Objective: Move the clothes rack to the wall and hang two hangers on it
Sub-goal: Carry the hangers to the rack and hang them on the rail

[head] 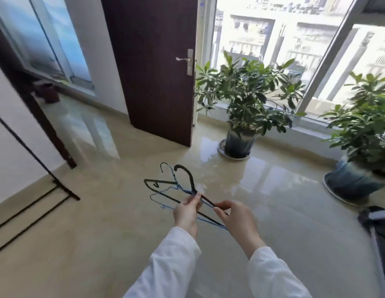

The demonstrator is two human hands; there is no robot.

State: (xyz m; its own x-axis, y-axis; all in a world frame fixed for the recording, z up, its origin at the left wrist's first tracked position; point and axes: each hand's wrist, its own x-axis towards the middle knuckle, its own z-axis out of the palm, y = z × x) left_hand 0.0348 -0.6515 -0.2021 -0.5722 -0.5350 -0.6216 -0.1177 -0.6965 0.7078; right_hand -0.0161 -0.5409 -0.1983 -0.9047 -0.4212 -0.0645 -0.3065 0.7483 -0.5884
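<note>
Two thin hangers are held together in front of me, hooks pointing away: a black hanger (188,178) and a blue wire hanger (165,200). My left hand (187,211) pinches them near the neck. My right hand (236,218) grips the bars a little further back. Both arms wear white sleeves. The black clothes rack (25,147) stands at the far left by the white wall; only a slanted pole and floor bars (30,209) of it show.
A dark brown door (152,67) stands open ahead. Two potted plants (247,104) (363,134) sit on the shiny tiled floor under the big window on the right. A dark object (378,222) lies at the right edge.
</note>
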